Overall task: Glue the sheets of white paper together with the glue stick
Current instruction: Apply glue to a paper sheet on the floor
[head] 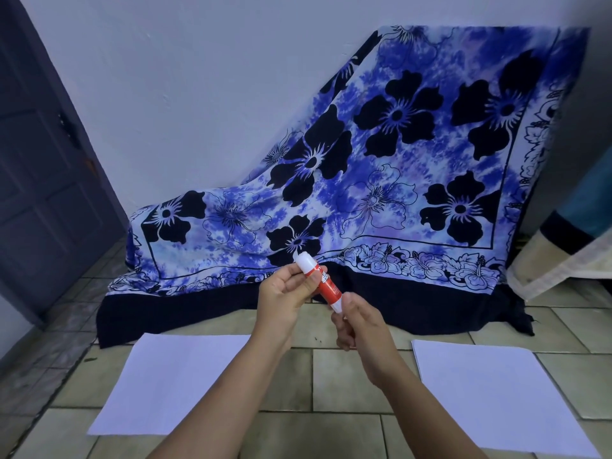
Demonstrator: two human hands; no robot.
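Observation:
A red glue stick [326, 284] with a white cap and white base is held tilted in the air above the tiled floor. My left hand [284, 293] pinches its upper end just below the white cap. My right hand [356, 321] grips the white bottom end. One sheet of white paper [172, 382] lies flat on the floor at the left, partly under my left forearm. A second sheet of white paper [493, 395] lies flat at the right. The two sheets are apart, with bare tiles between them.
A blue floral cloth [381, 180] drapes over something against the wall, its dark hem reaching the floor just behind the sheets. A dark door [43, 180] stands at the left. A pale fabric-covered object [559, 256] sits at the right.

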